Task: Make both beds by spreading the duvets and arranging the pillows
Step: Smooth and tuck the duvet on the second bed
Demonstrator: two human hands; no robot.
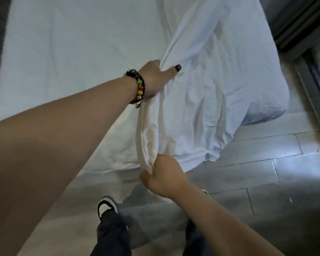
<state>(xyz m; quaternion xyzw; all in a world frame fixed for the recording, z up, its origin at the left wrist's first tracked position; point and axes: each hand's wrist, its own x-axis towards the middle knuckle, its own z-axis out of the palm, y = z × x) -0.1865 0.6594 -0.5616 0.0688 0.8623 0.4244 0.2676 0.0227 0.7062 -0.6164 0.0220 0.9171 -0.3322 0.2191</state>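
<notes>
A white duvet [211, 85] lies rumpled over the right half of a bed [63, 61] covered by a white sheet. Its near edge hangs over the foot of the bed toward the floor. My left hand [155, 78], with a beaded bracelet on the wrist, grips a raised fold of the duvet above the mattress. My right hand [164, 174] is lower, near the bed's foot, and holds the bunched edge of the same fold in a fist. The duvet is stretched in a ridge between the two hands. No pillow is in view.
Grey tiled floor [257, 172] runs along the bed's foot and right side. A dark window or door frame [310, 58] stands close to the bed on the right. My legs and a black-and-white shoe [107, 206] are at the bottom of the view.
</notes>
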